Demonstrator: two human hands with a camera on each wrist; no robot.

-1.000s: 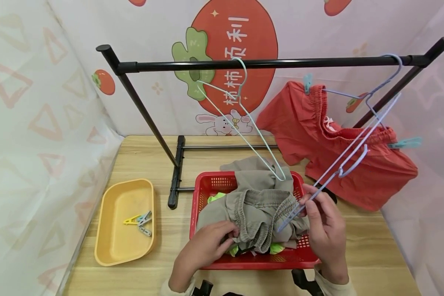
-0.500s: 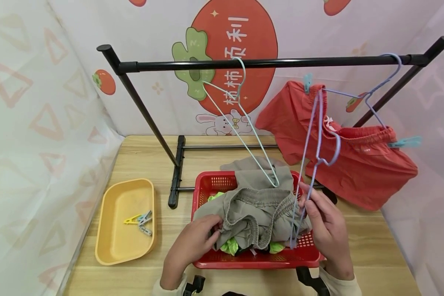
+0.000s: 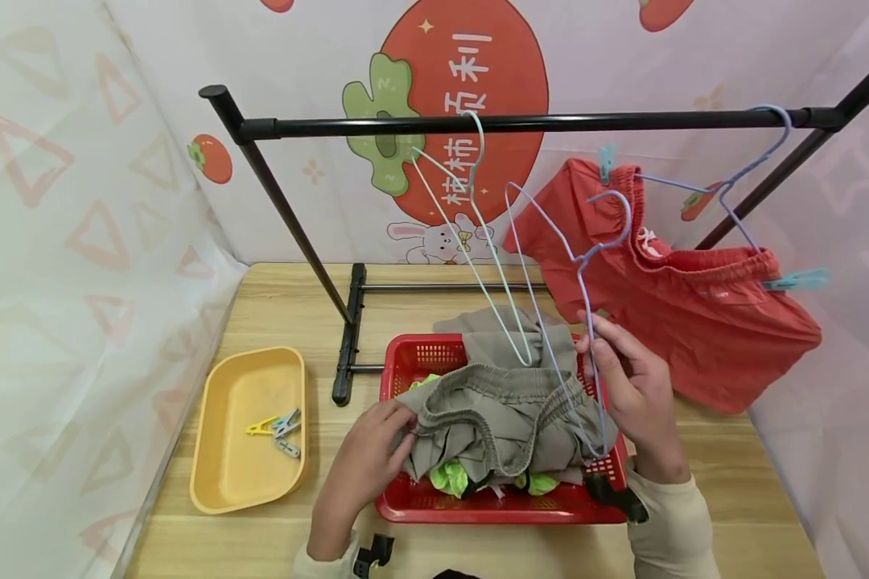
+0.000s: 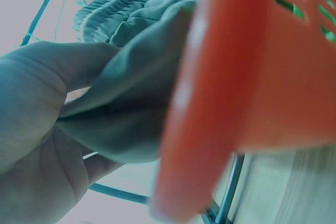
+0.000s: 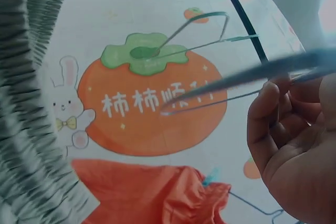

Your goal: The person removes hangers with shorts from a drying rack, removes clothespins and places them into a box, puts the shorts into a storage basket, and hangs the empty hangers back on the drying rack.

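Note:
At the left side of the waistband, my left hand (image 3: 362, 454) pinches the grey elastic-waist pants (image 3: 471, 430). In the left wrist view, their fabric (image 4: 131, 98) runs between thumb and fingers. Most of the pants lie bunched in the red basket (image 3: 500, 515). A purple hanger (image 3: 580, 259) is held by my right hand (image 3: 637, 398), tilted over the right part of the pants, hook upward. In the right wrist view, the right hand (image 5: 296, 150) grips the hanger's wire between thumb and fingers. Whether the hanger's lower end passes inside the waistband is unclear.
A black rack's rail (image 3: 376, 126) spans the back. From it hang a bare mint hanger (image 3: 481, 149) and, at right, red shorts (image 3: 710, 346) clipped to another hanger. A yellow tray (image 3: 242, 478) with several clothespins (image 3: 284, 424) stands left. Neon-green cloth (image 3: 449, 480) shows under the pants.
The purple hanger has swung left and more upright, its hook now near the red shorts' left side. My left hand has moved left, drawing the waistband leftward and opening it wider.

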